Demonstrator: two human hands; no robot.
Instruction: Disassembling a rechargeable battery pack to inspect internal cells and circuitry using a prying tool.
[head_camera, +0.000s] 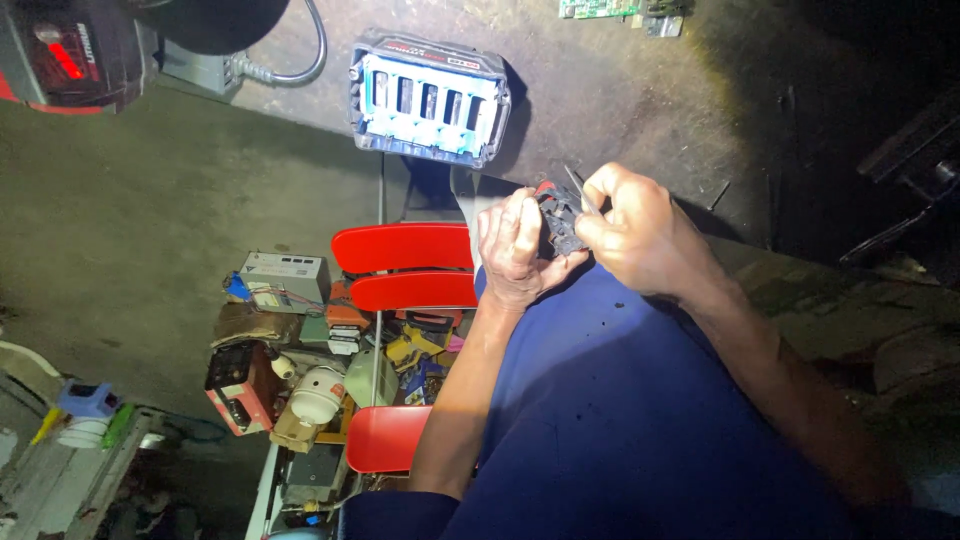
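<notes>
My left hand (515, 250) grips a small dark plastic part (560, 222) with a bit of red at its top, held over my blue-clad lap (620, 400). Pressed against the part's right side, my right hand (630, 225) pinches a thin metal tool (577, 185) whose tip sticks up above the part. An opened battery pack (428, 97) with a grey shell and a row of pale blue cells lies on the floor just beyond my hands.
A red slatted chair (405, 265) stands to the left of my lap. Beside it sits a heap of electrical parts, small boxes and wires (290, 350). A red and black tool case (70, 50) and a grey cable (300, 60) lie at the top left. A circuit board (600, 8) is at the top edge.
</notes>
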